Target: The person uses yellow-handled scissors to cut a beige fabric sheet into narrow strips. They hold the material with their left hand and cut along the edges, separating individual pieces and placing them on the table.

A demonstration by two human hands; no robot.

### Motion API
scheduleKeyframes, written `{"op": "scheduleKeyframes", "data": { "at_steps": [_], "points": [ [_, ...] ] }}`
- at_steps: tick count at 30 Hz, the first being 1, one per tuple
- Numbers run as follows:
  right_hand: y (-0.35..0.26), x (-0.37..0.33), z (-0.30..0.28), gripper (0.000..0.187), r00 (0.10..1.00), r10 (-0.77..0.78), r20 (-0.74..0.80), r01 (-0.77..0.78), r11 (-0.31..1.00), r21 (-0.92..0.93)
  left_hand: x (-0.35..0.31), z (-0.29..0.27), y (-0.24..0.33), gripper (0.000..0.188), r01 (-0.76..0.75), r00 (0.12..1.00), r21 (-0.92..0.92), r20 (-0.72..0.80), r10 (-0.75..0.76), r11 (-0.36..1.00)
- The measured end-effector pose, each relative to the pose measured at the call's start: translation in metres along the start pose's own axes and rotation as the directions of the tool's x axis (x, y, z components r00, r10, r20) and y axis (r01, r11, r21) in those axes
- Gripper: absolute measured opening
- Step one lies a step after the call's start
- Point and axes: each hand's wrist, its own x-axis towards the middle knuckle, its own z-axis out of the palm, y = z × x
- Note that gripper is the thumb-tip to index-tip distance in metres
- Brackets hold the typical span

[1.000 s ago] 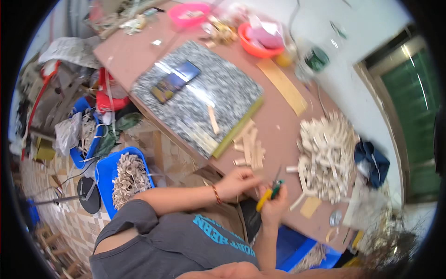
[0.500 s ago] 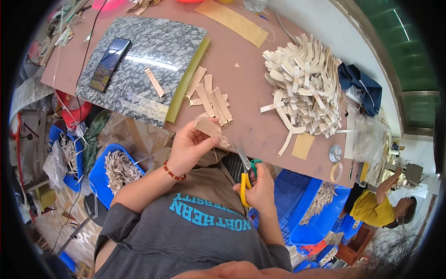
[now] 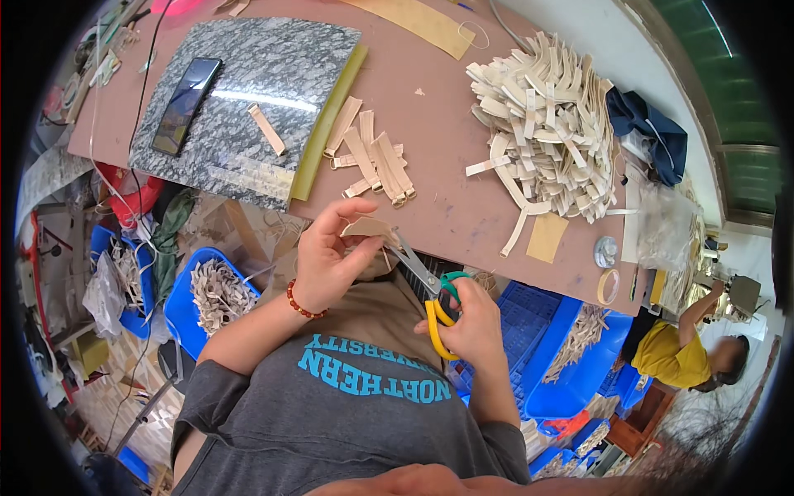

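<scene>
The brown tabletop [image 3: 451, 124] carries a gray speckled slab [image 3: 256, 62], loose beige straps [image 3: 389, 165] and a large heap of pale strips [image 3: 554, 124]; blue bins [image 3: 186, 322] stand below it on both sides. The left hand [image 3: 331, 252] pinches a beige piece [image 3: 368, 226] between thumb and fingers — near the table's front edge. The right hand [image 3: 470, 322] grips the scissors [image 3: 423, 279] by their handles — blades pointing up-left, tips at the piece's right end.

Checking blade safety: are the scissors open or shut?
Slightly open: the scissors show two blades parting toward the tips, at the beige strip in the left hand.
</scene>
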Motion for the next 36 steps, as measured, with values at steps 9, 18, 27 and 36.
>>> {"op": "scheduleKeyframes", "data": {
  "at_steps": [9, 18, 27, 36],
  "points": [
    [0.001, -0.002, 0.006, 0.07, 0.998, -0.028, -0.059, 0.025, 0.999, -0.048, 0.001, 0.007, 0.006, 0.045, 0.101, 0.995, -0.161, 0.028, -0.098, 0.982],
    [-0.002, 0.0, 0.013, 0.072, 0.96, -0.173, -0.219, 0.143, 0.979, -0.146, -0.002, 0.006, 0.009, 0.043, 0.27, 0.962, -0.287, 0.056, -0.266, 0.919],
    [-0.002, 0.002, 0.017, 0.069, 0.946, -0.197, -0.258, 0.165, 0.976, -0.14, -0.003, 0.005, 0.011, 0.04, 0.317, 0.948, -0.359, 0.092, -0.305, 0.878],
    [0.007, 0.002, 0.018, 0.058, 0.926, -0.237, -0.294, 0.197, 0.968, -0.157, -0.001, 0.007, 0.017, 0.039, 0.324, 0.945, -0.363, 0.091, -0.313, 0.874]
  ]
}}
